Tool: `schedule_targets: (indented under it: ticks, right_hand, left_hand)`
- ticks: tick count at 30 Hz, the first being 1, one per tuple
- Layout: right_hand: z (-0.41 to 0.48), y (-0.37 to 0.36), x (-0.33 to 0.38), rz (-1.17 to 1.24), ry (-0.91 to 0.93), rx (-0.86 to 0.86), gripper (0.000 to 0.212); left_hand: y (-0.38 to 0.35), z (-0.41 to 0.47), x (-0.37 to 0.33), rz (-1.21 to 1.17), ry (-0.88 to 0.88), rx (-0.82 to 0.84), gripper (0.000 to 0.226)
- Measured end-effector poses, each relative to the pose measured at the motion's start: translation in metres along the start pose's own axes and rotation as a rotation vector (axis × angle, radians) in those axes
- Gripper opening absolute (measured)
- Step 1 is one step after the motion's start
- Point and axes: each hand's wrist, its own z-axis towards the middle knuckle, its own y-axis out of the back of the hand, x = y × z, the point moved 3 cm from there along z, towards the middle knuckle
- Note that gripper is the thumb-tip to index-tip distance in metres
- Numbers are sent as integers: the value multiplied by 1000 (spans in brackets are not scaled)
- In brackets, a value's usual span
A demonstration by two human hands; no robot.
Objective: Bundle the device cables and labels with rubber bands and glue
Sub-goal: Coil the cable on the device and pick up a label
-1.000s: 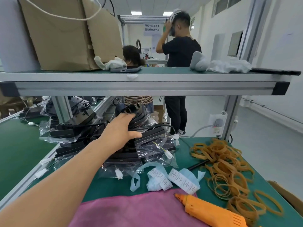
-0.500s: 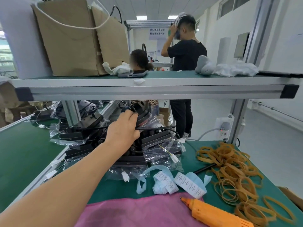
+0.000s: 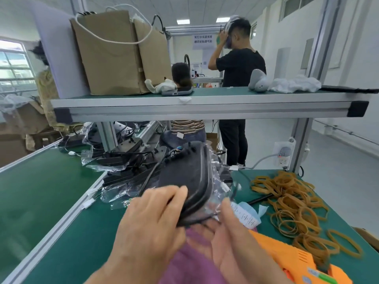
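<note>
My left hand (image 3: 150, 220) grips the near end of a black device (image 3: 186, 177) in a clear plastic bag, lifted off the pile and held above the bench. A black cable trails from the device. My right hand (image 3: 227, 236) is beside it, fingers fairly straight, palm under the device's lower edge and touching the bag. White labels on blue backing (image 3: 246, 215) lie just right of my hands. Tan rubber bands (image 3: 293, 203) are heaped at the right. An orange glue gun (image 3: 293, 261) lies at the lower right.
A pile of bagged black devices (image 3: 123, 167) lies behind my hands on the green bench (image 3: 41, 191). A pink cloth (image 3: 194, 261) is under my hands. An overhead shelf (image 3: 205, 103) carries paper bags. Two people are behind the bench. A power socket (image 3: 284, 156) hangs on the right post.
My left hand pulled one bagged device off the pile toward me. My right hand came into view and met it from below. The camera tilted down and nearer.
</note>
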Motion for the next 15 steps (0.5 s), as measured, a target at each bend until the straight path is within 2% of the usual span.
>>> schedule_targets:
  ticks: [3, 5, 6, 8, 10, 13, 15]
  right_hand:
    - [-11, -7, 15, 121, 50, 172, 55]
    - [-15, -8, 15, 107, 54, 91, 59]
    - [-17, -7, 13, 89, 60, 24, 69]
    - [-22, -3, 3, -79, 115, -101, 83]
    - [-32, -9, -8, -242, 156, -118, 76]
    - [-41, -4, -25, -355, 152, -175, 69]
    - [-46, 3, -34, -386, 113, -229, 72]
  left_hand:
    - [16, -25, -21, 24, -44, 19, 49]
    - [21, -38, -32, 57, -40, 56, 48]
    - [24, -45, -36, 73, -32, 74, 46]
    - [25, -56, -41, 83, -16, 72, 44]
    - [25, -65, -46, 74, -26, 122, 44]
    - [24, -82, -56, 30, -79, 160, 26]
    - [18, -98, -65, -71, -71, 325, 26]
